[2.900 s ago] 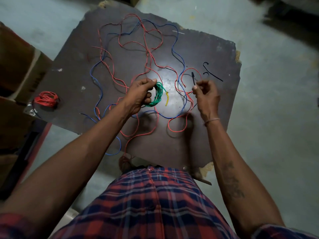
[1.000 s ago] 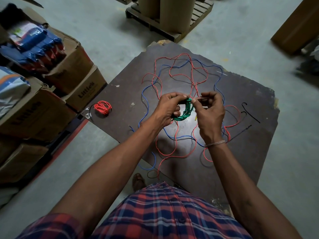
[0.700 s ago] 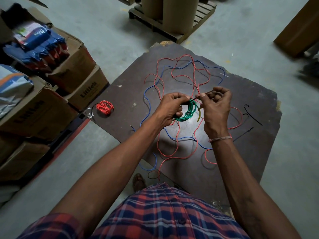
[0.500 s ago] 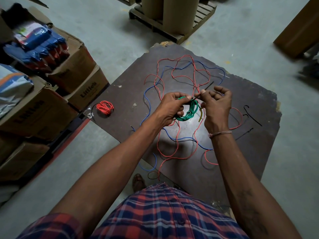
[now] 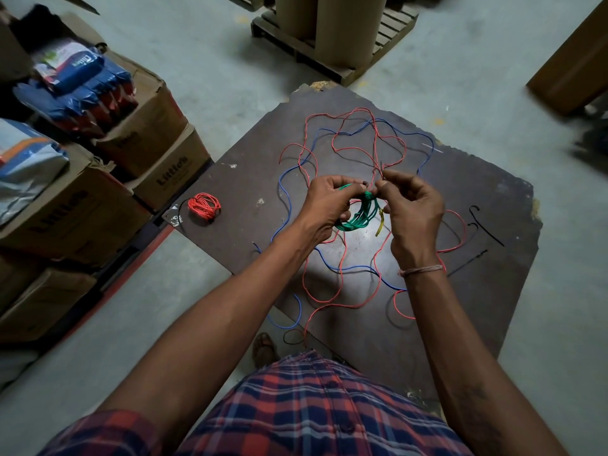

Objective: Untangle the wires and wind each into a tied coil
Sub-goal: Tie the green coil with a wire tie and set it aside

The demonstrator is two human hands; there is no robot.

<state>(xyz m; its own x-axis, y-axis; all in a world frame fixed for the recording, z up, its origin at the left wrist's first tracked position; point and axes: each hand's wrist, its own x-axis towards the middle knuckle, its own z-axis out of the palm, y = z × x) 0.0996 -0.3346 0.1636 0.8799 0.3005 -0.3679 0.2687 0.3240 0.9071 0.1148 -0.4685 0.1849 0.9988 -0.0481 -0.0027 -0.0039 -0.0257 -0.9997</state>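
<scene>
Left hand (image 5: pixel 325 205) grips the round green wire coil (image 5: pixel 357 217) — right hand (image 5: pixel 409 209) pinches a thin black tie (image 5: pixel 381 166) at its top.

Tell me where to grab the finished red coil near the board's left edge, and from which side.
Best guess: come straight down on the red coil and pinch across its bundled strands on the side facing the board's middle. It lies flat and apart from the loose wires, so the fingers can close around one side of the ring. A dark tail trails off its left side, so avoid that side.
</scene>
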